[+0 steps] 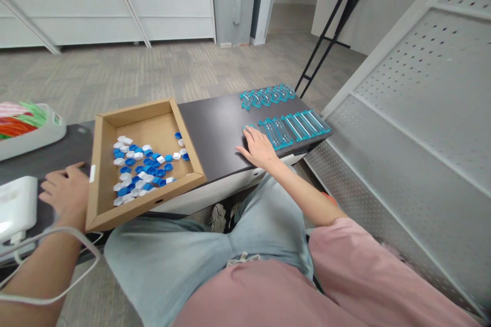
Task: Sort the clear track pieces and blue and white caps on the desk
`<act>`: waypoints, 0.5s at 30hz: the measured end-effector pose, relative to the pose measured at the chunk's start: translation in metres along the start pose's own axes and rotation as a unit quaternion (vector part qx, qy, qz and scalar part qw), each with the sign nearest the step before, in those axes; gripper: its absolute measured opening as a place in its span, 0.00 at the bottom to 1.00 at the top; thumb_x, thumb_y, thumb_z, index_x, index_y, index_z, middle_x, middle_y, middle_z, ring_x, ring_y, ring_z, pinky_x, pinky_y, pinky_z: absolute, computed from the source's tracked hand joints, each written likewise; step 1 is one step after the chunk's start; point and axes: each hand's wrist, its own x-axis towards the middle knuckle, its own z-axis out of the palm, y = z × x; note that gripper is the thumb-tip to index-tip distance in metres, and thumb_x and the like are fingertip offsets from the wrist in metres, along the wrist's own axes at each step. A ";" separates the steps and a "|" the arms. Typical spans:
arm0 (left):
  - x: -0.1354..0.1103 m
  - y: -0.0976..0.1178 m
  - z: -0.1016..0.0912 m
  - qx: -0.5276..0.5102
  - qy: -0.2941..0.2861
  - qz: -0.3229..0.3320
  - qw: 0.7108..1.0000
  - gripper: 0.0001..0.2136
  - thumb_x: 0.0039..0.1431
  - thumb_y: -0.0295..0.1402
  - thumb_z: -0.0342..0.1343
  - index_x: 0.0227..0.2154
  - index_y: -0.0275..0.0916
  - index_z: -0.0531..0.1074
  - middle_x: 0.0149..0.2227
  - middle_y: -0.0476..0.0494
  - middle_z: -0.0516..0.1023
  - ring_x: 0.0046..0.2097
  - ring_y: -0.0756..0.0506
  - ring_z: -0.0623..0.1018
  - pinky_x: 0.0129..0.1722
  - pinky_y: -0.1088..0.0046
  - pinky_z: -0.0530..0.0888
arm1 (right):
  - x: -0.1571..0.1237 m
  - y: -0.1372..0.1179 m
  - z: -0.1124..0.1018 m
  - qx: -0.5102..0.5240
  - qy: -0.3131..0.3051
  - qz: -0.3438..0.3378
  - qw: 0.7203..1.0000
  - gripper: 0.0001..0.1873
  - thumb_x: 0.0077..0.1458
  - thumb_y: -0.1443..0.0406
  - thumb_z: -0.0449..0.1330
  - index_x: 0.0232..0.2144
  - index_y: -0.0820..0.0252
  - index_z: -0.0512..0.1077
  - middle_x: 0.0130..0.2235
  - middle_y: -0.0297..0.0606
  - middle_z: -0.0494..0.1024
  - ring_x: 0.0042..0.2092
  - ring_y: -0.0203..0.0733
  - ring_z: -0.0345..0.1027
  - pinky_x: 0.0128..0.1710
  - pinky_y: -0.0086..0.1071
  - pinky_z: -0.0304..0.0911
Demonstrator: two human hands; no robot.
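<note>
Across the carpeted floor (207, 69): white panelled cabinets (76, 2). Black stand (334, 38) to their right. Right side — perforated panel (429, 112). Left edge — white container (42, 139) holding coloured strips (19, 126).

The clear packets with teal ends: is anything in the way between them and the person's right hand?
Nothing visible: the right hand is at the left end of the near row of packets, though whether it touches them is unclear.

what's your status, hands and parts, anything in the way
Left hand beside cardboard box; right hand at near row of teal-edged pieces, grip unclear. Blue and white hexagonal pieces loose in box. White cable crosses left forearm.
</note>
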 end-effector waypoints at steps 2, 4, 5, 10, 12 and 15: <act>0.004 -0.001 0.002 0.025 -0.006 0.003 1.000 0.44 0.72 0.50 0.18 0.78 0.42 0.64 0.83 0.11 0.51 0.82 0.13 0.57 0.69 0.21 0.61 | -0.001 0.002 -0.005 -0.012 0.004 -0.011 1.000 0.40 0.79 0.46 0.56 0.79 0.65 0.68 0.81 0.58 0.67 0.82 0.66 0.61 0.82 0.62 0.59; 0.007 -0.001 0.004 0.050 -0.001 -0.004 0.999 0.43 0.73 0.46 0.18 0.75 0.33 0.67 0.80 0.06 0.55 0.80 0.13 0.59 0.69 0.25 0.62 | -0.004 0.001 -0.012 -0.021 0.012 -0.016 1.000 0.38 0.79 0.47 0.56 0.79 0.63 0.69 0.81 0.56 0.68 0.82 0.65 0.62 0.84 0.62 0.54; 0.008 -0.001 0.005 0.060 0.004 -0.006 0.998 0.42 0.73 0.43 0.20 0.73 0.31 0.68 0.78 0.05 0.58 0.79 0.14 0.61 0.69 0.27 0.63 | -0.005 -0.001 -0.016 -0.022 0.016 -0.018 0.999 0.37 0.80 0.48 0.55 0.79 0.61 0.70 0.81 0.55 0.68 0.82 0.65 0.61 0.85 0.62 0.52; 0.008 0.001 0.006 0.050 0.030 0.007 0.998 0.27 0.75 0.34 0.33 0.62 0.35 0.74 0.67 0.13 0.69 0.71 0.18 0.67 0.64 0.32 0.67 | -0.014 -0.030 -0.026 0.081 -0.011 -0.118 0.990 0.31 0.80 0.46 0.53 0.76 0.44 0.74 0.77 0.43 0.75 0.79 0.60 0.67 0.81 0.59 0.63; 0.006 0.002 0.005 0.020 0.045 0.021 0.999 0.22 0.76 0.33 0.37 0.58 0.38 0.75 0.58 0.20 0.72 0.68 0.20 0.68 0.63 0.34 0.66 | -0.014 -0.048 -0.022 0.154 -0.026 -0.156 0.975 0.30 0.80 0.45 0.53 0.75 0.41 0.74 0.76 0.42 0.76 0.77 0.59 0.69 0.80 0.58 0.66; 0.003 0.001 0.004 -0.003 0.054 0.033 0.998 0.19 0.78 0.33 0.40 0.56 0.38 0.75 0.55 0.25 0.70 0.66 0.22 0.67 0.65 0.35 0.65 | -0.003 -0.076 -0.011 0.241 -0.038 -0.156 0.957 0.29 0.80 0.47 0.54 0.76 0.34 0.72 0.76 0.39 0.76 0.77 0.57 0.69 0.79 0.61 0.67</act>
